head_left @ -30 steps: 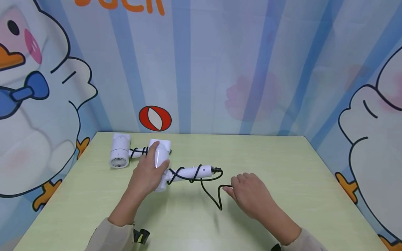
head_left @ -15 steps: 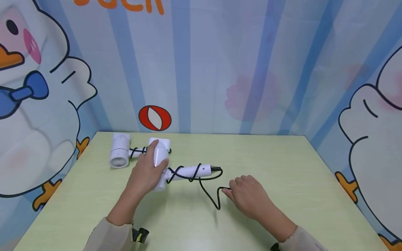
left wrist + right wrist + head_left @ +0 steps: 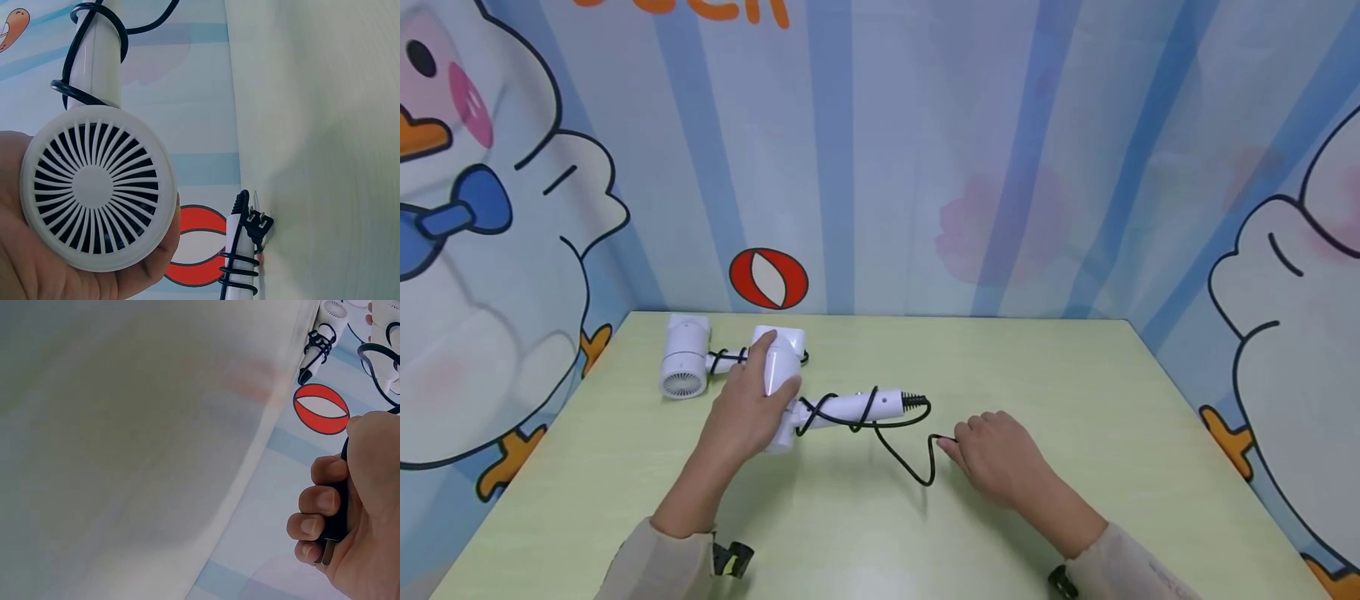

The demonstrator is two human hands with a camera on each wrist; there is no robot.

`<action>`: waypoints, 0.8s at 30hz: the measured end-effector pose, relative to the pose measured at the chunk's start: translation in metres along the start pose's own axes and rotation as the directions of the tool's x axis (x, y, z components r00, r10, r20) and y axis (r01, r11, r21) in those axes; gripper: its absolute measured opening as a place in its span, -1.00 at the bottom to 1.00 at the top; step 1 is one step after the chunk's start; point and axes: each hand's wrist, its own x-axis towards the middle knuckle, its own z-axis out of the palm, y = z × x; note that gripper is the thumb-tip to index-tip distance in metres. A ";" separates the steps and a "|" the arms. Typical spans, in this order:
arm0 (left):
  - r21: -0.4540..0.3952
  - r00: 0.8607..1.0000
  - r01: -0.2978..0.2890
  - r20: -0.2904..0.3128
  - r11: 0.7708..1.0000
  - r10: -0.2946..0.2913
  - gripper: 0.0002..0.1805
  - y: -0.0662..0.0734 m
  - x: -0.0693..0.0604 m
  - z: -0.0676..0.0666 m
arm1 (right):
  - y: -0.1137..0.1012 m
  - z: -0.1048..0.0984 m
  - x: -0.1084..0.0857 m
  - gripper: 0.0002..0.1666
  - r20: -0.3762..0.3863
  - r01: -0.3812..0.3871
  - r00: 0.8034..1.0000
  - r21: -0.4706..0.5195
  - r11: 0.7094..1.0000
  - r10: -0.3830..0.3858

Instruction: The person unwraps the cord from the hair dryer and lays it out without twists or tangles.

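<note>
- Hair dryer (image 3: pixel 846 407), white, is held over the left half of the pale table (image 3: pixel 1075 400), its handle pointing right.
- Left hand (image 3: pixel 748 410) is wrapped around the dryer's barrel, thumb on one side and fingers on the other; the left wrist view shows the round slatted grille (image 3: pixel 92 186) facing the camera.
- Black cord (image 3: pixel 928 483) winds round the handle, then dips in a slack bend across to the right hand.
- Right hand (image 3: pixel 1000 458) has its fingers curled round the black plug (image 3: pixel 335 519), with metal prongs (image 3: pixel 327 553) showing past the little finger.
- Second hair dryer (image 3: pixel 685 358), also white, lies toward the table's back left corner, partly behind the left hand. Its own cord is coiled about its handle, with a two-pin plug (image 3: pixel 257 226) near the handle's end.
- Blue-striped backdrop (image 3: pixel 902 167), printed with cartoon ducks and a red-and-white ball (image 3: pixel 769 278), stands behind the table.
</note>
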 end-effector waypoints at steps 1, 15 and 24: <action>0.000 1.000 -0.001 0.000 1.000 0.001 -0.18 0.000 0.000 0.000 | 0.001 0.000 0.001 -0.43 0.012 -0.005 1.000 0.002 1.000 0.005; -0.006 1.000 -0.010 0.003 1.000 0.010 -0.18 -0.003 -0.001 0.000 | 0.021 0.004 0.012 -0.44 0.049 -0.050 0.998 0.017 0.999 0.049; -0.017 1.000 -0.009 0.022 1.000 0.010 -0.17 -0.004 -0.002 0.001 | 0.030 0.007 0.018 -0.46 0.080 -0.069 0.995 0.031 0.997 0.066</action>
